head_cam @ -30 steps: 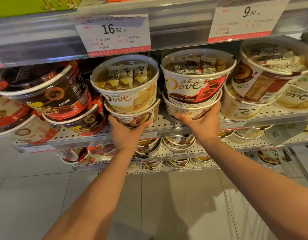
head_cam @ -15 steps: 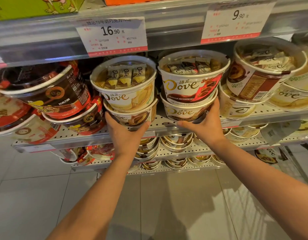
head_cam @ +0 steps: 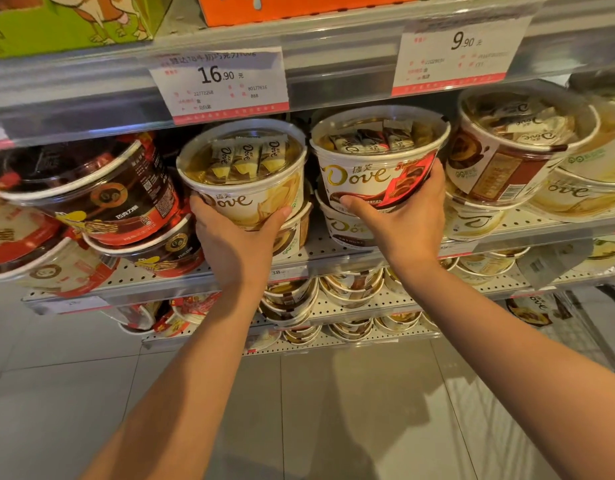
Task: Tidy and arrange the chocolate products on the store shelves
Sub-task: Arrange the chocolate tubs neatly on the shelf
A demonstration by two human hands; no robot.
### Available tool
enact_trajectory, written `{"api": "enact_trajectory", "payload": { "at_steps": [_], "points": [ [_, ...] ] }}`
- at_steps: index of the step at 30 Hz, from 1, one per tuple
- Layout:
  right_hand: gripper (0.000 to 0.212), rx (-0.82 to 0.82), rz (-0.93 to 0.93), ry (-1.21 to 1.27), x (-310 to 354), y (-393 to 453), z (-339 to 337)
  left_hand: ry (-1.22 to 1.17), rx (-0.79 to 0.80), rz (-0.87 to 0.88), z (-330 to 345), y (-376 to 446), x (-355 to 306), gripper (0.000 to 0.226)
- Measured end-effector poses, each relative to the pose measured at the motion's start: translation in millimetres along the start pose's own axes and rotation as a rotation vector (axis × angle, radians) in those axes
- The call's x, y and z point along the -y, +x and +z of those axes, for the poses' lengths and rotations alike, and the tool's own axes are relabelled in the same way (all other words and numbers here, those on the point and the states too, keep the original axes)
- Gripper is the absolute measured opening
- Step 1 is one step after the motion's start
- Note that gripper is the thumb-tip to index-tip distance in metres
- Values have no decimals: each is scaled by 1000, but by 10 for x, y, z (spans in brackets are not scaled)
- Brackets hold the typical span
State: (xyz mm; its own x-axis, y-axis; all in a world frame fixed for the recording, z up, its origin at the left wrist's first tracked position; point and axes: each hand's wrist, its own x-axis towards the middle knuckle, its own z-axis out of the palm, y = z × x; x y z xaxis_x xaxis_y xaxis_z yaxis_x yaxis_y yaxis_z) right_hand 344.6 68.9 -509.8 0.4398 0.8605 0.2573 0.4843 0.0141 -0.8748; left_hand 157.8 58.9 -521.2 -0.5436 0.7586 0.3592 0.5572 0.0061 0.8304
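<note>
As gripped — tubs [head_cam: 242,188] of wrapped chocolates

Little headroom: the grey shelf rail with price tags [head_cam: 333,81] hangs just above the stacked round cream chocolate tubs [head_cam: 243,174]. Dark red-banded tubs [head_cam: 102,192] crowd the left, brown-labelled tubs [head_cam: 507,157] the right. Near side open.

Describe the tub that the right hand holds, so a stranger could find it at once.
Find the 9.90 price tag on the shelf rail; the tub sits below it, slightly left, on top of another tub. The right hand grips it. Unlike its neighbours, its front pairs a gold Dove logo with a red band.
</note>
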Motion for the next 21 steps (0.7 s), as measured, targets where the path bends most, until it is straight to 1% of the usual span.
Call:
{"api": "enact_trajectory", "payload": {
  "at_steps": [6, 9, 16, 21],
  "points": [
    [120, 2, -33, -186, 4, 4, -42, 11, -14, 59, -74, -31, -15, 108],
    [121, -19, -38, -228, 14, -20, -30, 21, -15, 69, -87, -40, -25, 108],
    [115, -30, -15, -133, -2, -65, -11, 72, 11, 71, -124, -22, 10, 110],
    [105, -111, 81, -12, 70, -102, 103, 60, 37, 23, -94, -1, 11, 114]
  ]
}}
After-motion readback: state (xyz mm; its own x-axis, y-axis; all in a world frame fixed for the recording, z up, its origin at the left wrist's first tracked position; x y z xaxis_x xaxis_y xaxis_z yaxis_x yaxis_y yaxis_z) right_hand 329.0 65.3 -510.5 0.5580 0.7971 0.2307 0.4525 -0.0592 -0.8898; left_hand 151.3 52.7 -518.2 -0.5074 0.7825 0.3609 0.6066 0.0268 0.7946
